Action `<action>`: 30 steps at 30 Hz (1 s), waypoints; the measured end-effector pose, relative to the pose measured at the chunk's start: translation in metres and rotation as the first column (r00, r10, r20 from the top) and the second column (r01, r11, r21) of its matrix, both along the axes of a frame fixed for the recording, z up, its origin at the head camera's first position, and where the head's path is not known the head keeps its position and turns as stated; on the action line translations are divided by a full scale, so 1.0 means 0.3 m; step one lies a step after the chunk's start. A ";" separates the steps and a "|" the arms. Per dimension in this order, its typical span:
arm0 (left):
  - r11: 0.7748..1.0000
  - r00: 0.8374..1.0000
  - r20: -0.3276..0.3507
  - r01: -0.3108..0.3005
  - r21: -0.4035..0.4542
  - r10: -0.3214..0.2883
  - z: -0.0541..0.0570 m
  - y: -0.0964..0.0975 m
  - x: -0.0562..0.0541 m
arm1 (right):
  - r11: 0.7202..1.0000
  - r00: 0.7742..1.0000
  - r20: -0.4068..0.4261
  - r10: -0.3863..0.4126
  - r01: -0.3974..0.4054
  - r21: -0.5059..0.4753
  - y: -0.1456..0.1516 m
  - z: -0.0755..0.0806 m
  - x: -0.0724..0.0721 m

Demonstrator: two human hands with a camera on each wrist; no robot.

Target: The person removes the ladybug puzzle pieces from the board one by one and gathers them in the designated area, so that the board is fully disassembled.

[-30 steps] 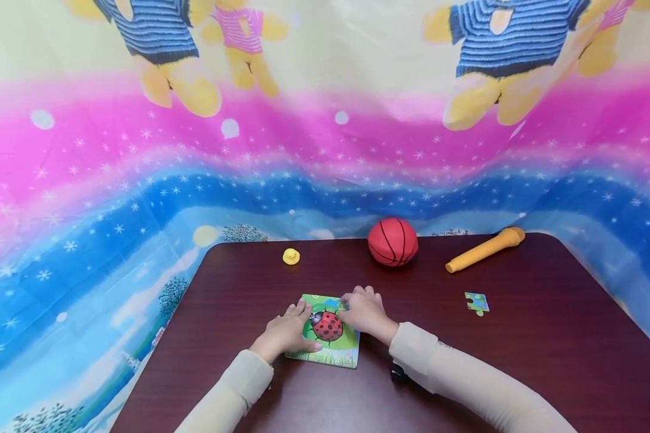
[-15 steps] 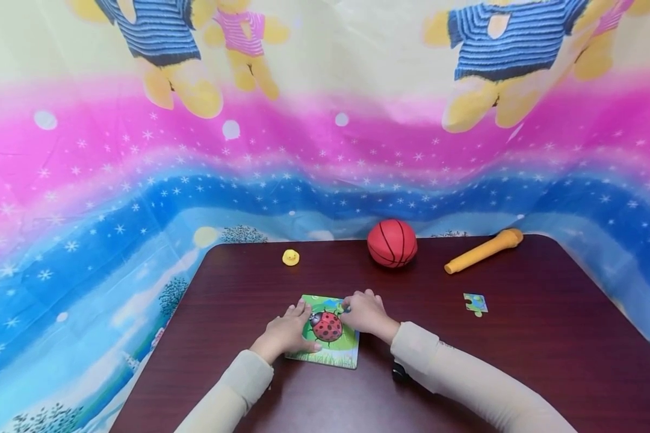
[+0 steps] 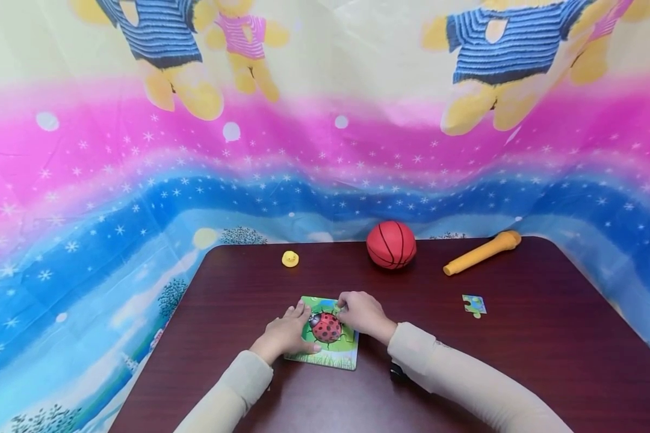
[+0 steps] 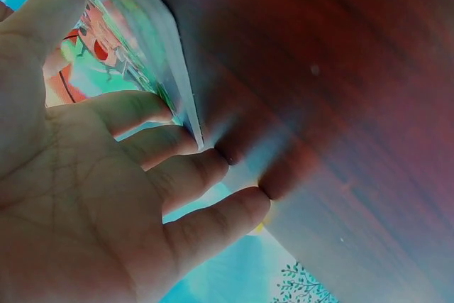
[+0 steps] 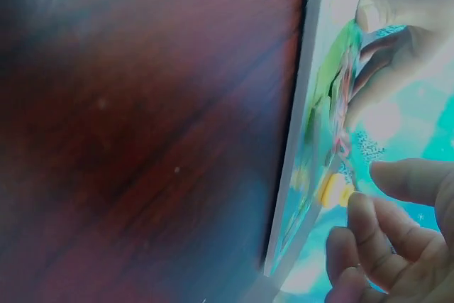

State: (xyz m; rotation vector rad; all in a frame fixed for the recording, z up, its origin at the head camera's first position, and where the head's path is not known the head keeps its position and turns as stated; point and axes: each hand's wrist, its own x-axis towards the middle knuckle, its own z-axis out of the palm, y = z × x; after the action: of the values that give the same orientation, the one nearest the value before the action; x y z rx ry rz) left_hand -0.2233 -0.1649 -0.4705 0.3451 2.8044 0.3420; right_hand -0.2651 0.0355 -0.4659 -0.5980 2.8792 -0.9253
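A square ladybug puzzle [image 3: 325,328] lies in its tray on the table, its green grass edge toward the person. My left hand [image 3: 288,332] lies over its left side with fingers spread, thumb across the lower part. In the left wrist view the fingers [image 4: 206,225] extend along the tray's edge, palm showing. My right hand [image 3: 364,313] is over the upper right corner, its thumb and curled fingertips pinching a puzzle piece [image 3: 338,309] mostly hidden by them. In the right wrist view, thumb and forefinger [image 5: 360,212] come together close above the board.
A loose blue and green puzzle piece [image 3: 473,305] lies to the right. Along the back stand a yellow rubber duck [image 3: 290,259], a red toy basketball [image 3: 391,245] and an orange toy microphone [image 3: 482,253]. A printed curtain [image 3: 325,180] hangs behind the dark table [image 3: 411,288].
The right hand has shifted slightly left at the puzzle's upper right corner, its fingers more curled. The left hand has kept its place. The head view has tilted up slightly.
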 end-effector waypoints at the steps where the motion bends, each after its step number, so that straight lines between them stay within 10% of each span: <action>1: 1.000 1.000 -0.001 0.001 0.000 -0.001 0.001 0.000 0.000 | 1.000 1.000 -0.011 0.001 -0.002 -0.012 -0.002 0.002 0.000; 21: 1.000 1.000 -0.011 0.008 -0.013 -0.008 0.000 0.004 -0.005 | 0.995 0.999 -0.028 -0.023 0.021 -0.093 0.006 -0.002 -0.024; 30: 0.994 0.990 -0.122 -0.082 -0.067 0.074 -0.014 0.061 -0.011 | 0.997 1.000 0.011 -0.012 0.013 -0.075 0.015 -0.023 -0.026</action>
State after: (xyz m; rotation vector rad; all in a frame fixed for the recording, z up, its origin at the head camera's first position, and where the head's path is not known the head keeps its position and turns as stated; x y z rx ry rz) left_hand -0.2265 -0.1465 -0.4745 0.2478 2.9447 0.2445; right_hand -0.2729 0.0399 -0.4727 -0.5792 2.8534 -1.0392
